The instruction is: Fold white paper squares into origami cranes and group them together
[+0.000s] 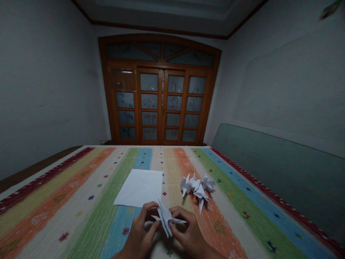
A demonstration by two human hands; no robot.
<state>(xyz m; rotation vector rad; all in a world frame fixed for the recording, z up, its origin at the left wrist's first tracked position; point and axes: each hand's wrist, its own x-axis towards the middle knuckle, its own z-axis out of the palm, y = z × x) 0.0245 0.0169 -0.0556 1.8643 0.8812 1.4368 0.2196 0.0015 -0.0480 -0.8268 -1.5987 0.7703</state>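
Near the front of the table, a white folded paper crane point(165, 215) is held up between both hands. My left hand point(142, 228) pinches it from the left with thumb and fingertips. On the other side, my right hand point(188, 226) grips a pointed part that sticks out to the right between thumb and forefinger. Beyond the left hand lies a flat stack of white square paper point(140, 187). Several finished-looking folded paper cranes point(198, 189) sit in a small heap, past the right hand.
A striped, colourful tablecloth point(94, 216) covers the table. Along the right side runs a pale green bench back or panel point(269, 162). Wooden doors with glass panes point(161, 104) stand beyond the table's far edge, with white walls on both sides.
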